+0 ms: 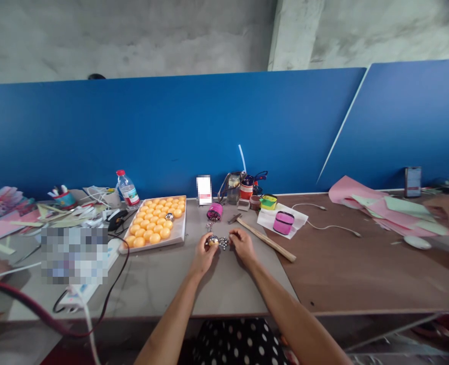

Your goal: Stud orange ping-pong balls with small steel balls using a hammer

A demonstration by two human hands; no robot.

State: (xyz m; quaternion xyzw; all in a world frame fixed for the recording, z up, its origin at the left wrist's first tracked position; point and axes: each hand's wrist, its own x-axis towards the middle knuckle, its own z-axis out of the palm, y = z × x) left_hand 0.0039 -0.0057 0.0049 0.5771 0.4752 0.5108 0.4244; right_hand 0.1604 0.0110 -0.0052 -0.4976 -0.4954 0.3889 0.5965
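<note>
Low over the grey tabletop, my left hand (203,257) grips a shiny ball (213,242), orange and silver, between thumb and fingers. Just right of the ball lies a small cluster of silvery round pieces (223,244). My right hand (243,247) is at the cluster's right side with thumb and fingertips pinched together; whatever is between them is too small to make out. More silvery bits (209,227) lie beyond my left hand, near the mouth of a tipped purple container (214,212).
A shallow tray (179,234) of orange balls stands left, one decorated silver ball (169,216) among them. A hammer (270,242) lies right of my hands, near a pink pouch (284,222) on white paper. A bottle (128,190), a power strip (91,284) and other people's arms are at the sides.
</note>
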